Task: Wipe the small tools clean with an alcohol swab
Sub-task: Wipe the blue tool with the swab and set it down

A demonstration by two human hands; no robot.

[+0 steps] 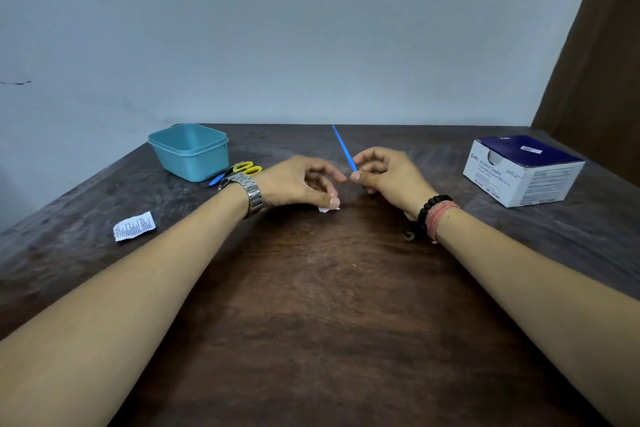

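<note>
Where the right hand (388, 173) pinches the thin blue tool (344, 148) between thumb and fingertips, only the lower end of the tool is gripped; the shaft rises free of the fingers and slants up and to the left, its tip standing against the far edge of the table (311, 305). The remaining right fingers are curled under the palm.

The left hand (298, 184) sits just beside the right, thumb tips near one another but apart. Its thumb and curled fingers hold a small white swab (328, 208) low against the table surface; only a corner of the swab shows below the thumb. The swab is below and left of the tool's gripped end and does not touch the tool.

A metal watch (247, 192) is on the left wrist. A black bead bracelet (427, 215) and red thread are on the right wrist.

Behind the left wrist lie yellow-handled scissors (247, 168), partly hidden, just beside a teal plastic tub (190, 152). A torn white wrapper (134, 226) lies well to the left, near the table edge. A box of alcohol swabs (523, 172) stands at the far right, well apart from both hands.
</note>
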